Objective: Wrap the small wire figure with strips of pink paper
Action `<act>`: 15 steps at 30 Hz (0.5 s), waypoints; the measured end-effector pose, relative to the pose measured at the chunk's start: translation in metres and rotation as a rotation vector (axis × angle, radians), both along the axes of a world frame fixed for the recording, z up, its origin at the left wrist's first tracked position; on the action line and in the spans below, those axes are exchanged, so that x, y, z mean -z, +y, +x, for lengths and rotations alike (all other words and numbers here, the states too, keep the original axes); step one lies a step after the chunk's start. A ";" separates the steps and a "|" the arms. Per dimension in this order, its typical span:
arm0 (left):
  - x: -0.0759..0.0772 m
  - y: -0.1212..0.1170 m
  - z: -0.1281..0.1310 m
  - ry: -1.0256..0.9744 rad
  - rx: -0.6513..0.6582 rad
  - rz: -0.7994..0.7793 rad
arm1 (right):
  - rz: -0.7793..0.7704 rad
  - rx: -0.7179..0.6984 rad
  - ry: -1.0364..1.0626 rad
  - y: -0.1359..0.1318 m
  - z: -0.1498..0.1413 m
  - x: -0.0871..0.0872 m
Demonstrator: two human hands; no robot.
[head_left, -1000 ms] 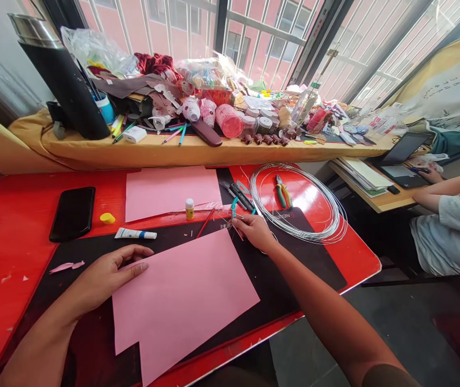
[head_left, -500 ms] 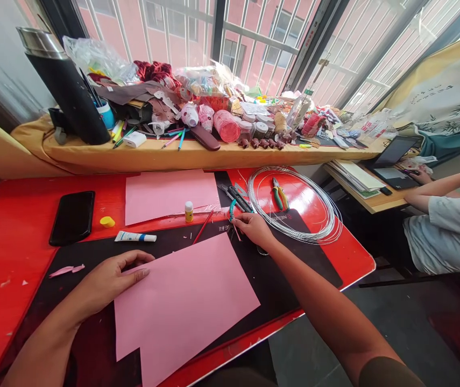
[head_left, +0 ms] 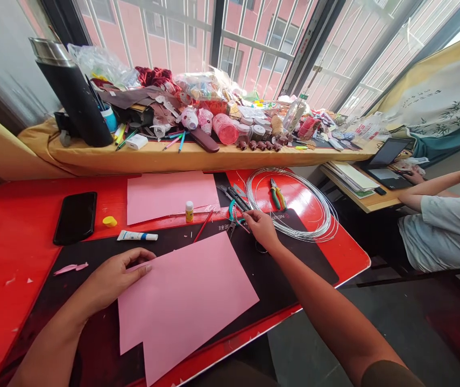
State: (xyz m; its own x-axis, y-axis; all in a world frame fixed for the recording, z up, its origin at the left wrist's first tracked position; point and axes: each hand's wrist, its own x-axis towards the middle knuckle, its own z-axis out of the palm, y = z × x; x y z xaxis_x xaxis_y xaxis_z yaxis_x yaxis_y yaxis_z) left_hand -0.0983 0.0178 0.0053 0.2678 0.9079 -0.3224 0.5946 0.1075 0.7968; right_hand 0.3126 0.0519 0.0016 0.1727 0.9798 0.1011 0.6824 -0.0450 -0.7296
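Note:
A sheet of pink paper [head_left: 189, 306] with a notch cut at its lower left lies over the black mat [head_left: 306, 258]. My left hand [head_left: 122, 274] grips its upper left edge, thumb on top and fingers underneath. My right hand [head_left: 262, 230] is over the mat beyond the sheet, its thumb and forefinger pressed together. What they pinch is too small to make out. Small teal-handled pliers [head_left: 232, 210] lie just left of those fingertips. Black craft knives [head_left: 238, 199] lie right behind them, and a dark ring [head_left: 261, 248] shows below the hand.
Around the mat are another pink sheet [head_left: 169, 196], a glue bottle [head_left: 189, 212], a white tube [head_left: 136, 236], a phone [head_left: 75, 217], a wire coil [head_left: 328, 212] and green-yellow pliers [head_left: 278, 194]. Craft supplies crowd the sill [head_left: 173, 161]. A co-worker [head_left: 443, 226] sits at right.
My right hand has shifted slightly right, away from the teal-handled pliers, whose jaws now show more. My left hand still holds the pink paper. The whole view has shifted a little.

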 end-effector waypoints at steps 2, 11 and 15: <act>0.000 0.000 0.000 -0.005 -0.007 0.005 | 0.025 0.009 0.005 -0.011 0.001 -0.005; 0.010 0.003 -0.003 -0.014 -0.025 0.043 | 0.059 0.069 -0.190 -0.075 0.041 -0.036; 0.009 0.004 -0.003 -0.017 -0.018 0.054 | -0.017 0.038 -0.322 -0.089 0.049 -0.034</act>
State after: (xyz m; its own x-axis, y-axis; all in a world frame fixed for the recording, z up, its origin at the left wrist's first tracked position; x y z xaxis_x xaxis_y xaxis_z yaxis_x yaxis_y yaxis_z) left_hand -0.1014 0.0222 -0.0042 0.2561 0.9287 -0.2683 0.5791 0.0749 0.8118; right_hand 0.3618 -0.0370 0.0358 0.1704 0.9753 0.1405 0.8756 -0.0845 -0.4756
